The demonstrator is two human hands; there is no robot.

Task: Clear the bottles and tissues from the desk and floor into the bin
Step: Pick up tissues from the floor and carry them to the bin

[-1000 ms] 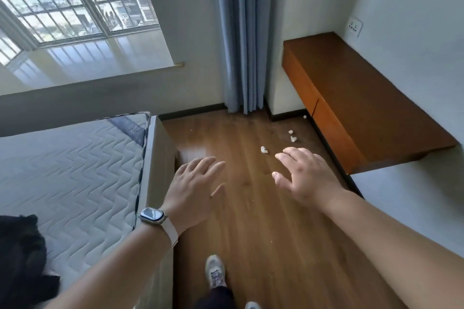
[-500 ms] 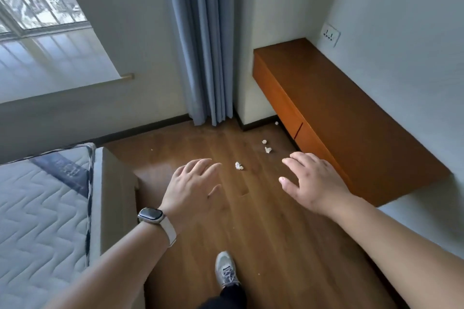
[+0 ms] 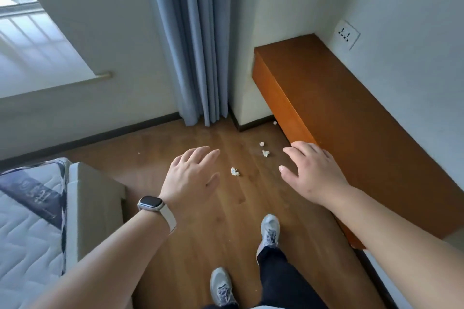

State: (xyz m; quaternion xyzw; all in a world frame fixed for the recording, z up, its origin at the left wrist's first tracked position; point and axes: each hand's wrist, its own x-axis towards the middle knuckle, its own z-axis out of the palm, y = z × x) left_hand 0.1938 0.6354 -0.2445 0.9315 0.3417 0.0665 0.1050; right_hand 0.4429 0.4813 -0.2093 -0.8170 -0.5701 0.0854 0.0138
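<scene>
Several small crumpled white tissues lie on the wooden floor: one (image 3: 235, 171) between my hands, two more (image 3: 265, 153) (image 3: 262, 144) closer to the desk, and a tiny one (image 3: 274, 122) by the wall under the desk's far end. My left hand (image 3: 193, 178), with a watch on the wrist, hovers open above the floor left of the nearest tissue. My right hand (image 3: 313, 173) hovers open to the right, in front of the desk's edge. Neither hand holds anything. The brown wall-mounted desk (image 3: 351, 118) shows a bare top. No bottle or bin is in view.
A bed with a quilted mattress (image 3: 27, 228) and pale frame (image 3: 93, 208) stands at the left. Blue curtains (image 3: 193, 40) hang in the corner beside a window sill (image 3: 50, 83). A wall socket (image 3: 347, 34) sits above the desk. My feet (image 3: 270, 229) stand on the floor.
The view has swung right and moved forward toward the desk corner; the tissues are closer and the bed has slid left. Both hands stay open and spread in front of me.
</scene>
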